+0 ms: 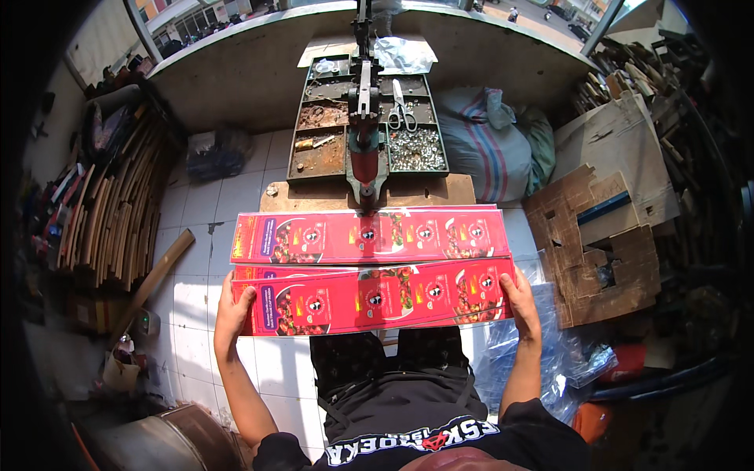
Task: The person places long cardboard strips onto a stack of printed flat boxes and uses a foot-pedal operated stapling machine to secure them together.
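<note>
My left hand [230, 311] and my right hand [520, 303] grip opposite short ends of long red printed strips [338, 308] with food pictures. The held strips overlap slightly askew, one above another, over my lap. Just beyond them, another long red printed strip [334, 239] lies flat at the near edge of a wooden bench top [448, 191]. Over its middle stands the narrow upright metal hand press [365, 157], its lower end close to the strip's far edge. Whether it touches the strip, I cannot tell.
Behind the press sits a divided metal tray [318, 166] with scissors [399, 106] and many small shiny metal pieces [416, 149]. A stuffed sack [483, 149] stands to its right. Stacked boards [118, 212] line the left; cut brown board pieces [589, 267] lean at right.
</note>
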A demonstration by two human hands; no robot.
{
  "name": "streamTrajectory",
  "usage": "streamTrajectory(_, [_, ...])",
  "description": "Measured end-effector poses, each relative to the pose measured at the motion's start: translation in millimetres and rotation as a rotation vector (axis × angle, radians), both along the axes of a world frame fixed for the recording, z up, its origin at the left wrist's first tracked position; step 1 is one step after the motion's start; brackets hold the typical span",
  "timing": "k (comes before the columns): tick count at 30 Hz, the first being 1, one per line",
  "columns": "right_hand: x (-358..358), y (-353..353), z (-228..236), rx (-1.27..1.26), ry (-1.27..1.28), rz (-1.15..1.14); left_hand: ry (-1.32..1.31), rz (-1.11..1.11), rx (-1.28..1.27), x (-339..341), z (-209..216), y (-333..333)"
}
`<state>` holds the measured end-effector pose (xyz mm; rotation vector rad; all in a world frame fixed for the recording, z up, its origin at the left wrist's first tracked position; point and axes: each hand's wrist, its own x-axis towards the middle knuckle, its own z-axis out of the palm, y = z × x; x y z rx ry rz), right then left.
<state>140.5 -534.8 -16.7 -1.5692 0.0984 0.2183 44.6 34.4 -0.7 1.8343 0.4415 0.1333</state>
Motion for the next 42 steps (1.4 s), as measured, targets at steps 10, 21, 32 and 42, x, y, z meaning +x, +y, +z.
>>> streamTrajectory(10, [-28.9, -9.3, -9.2, 0.023, 0.054, -0.06, 0.042, -0.018, -0.135, -17.2, -4.4, 0.7])
streamTrajectory(21, [5.7, 1.6, -17.7, 0.047, -0.011, -0.07, -0.011, -0.016, -0.117, 16.5, -17.8, 17.3])
streamTrajectory(32, [-22.5, -12.9, -17.6, -0.178, -0.274, -0.038, -0.237, 0.079, -0.022, -31.5, -12.1, 3.7])
streamTrajectory(42, [-23.0, 21.5, -64.4, 0.25, -0.343, -0.665, -0.631, 0.642, -0.255, -9.1, -68.9, -29.6])
